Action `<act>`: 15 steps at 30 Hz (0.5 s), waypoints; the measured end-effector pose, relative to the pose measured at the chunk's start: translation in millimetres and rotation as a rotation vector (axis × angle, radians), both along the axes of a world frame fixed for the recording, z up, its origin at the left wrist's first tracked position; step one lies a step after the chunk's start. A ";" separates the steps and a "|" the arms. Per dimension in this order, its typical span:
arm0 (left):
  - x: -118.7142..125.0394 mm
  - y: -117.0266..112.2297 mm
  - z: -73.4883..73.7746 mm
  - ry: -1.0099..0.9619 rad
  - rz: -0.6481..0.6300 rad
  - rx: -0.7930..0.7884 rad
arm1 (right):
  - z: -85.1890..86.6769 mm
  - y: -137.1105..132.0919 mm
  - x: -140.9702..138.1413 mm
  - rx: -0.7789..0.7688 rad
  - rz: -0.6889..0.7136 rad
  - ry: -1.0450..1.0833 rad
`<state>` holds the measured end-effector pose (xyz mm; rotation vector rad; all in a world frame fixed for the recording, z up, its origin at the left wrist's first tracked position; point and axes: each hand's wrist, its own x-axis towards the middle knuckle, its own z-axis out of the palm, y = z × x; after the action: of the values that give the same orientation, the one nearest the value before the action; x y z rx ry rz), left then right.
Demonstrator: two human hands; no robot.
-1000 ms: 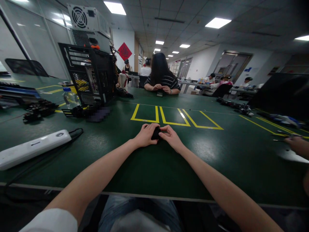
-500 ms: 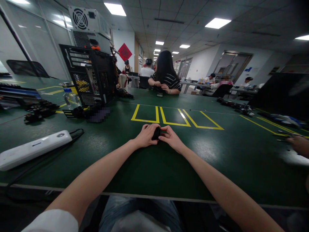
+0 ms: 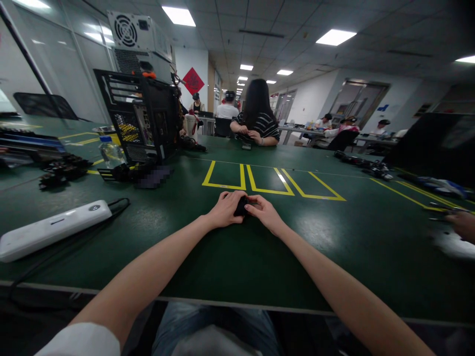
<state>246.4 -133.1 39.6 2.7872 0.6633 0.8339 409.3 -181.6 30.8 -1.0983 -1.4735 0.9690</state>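
Observation:
Between my hands is a small black object [image 3: 240, 206], partly covered by fingers; its kind cannot be made out. My left hand [image 3: 227, 208] wraps around its left side, with the thumb along the near edge. From the right, my right hand [image 3: 264, 212] has its bent fingers and thumb closed on the object's right side. Both hands are low over the green table [image 3: 237, 267], just on the near side of the yellow tape outlines [image 3: 267, 190].
A white power strip [image 3: 55, 228] with a black cord lies left. Beyond it stand a water bottle [image 3: 111, 152] and an open black computer case [image 3: 148, 118]. Across the table sits a person [image 3: 258, 113]. At the right edge is another person's hand [image 3: 462, 222] beside cables.
My right fingers have shifted slightly on the black object, closing the gap that showed between thumb and fingers. The other person's hand at the right edge has moved a little.

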 end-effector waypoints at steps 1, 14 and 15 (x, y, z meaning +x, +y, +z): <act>0.2 0.3 -0.5 0.000 0.003 -0.002 | 0.1 -0.3 0.4 0.024 0.020 0.005; 1.7 1.0 -1.4 0.000 0.014 -0.010 | 0.0 0.8 -0.7 0.036 -0.066 -0.005; 1.7 0.9 -1.4 -0.001 0.015 -0.009 | 0.3 1.0 0.2 0.020 -0.063 -0.023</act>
<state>248.1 -132.2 38.2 2.7766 0.6868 0.8329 409.5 -180.6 31.1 -1.1377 -1.4550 0.8983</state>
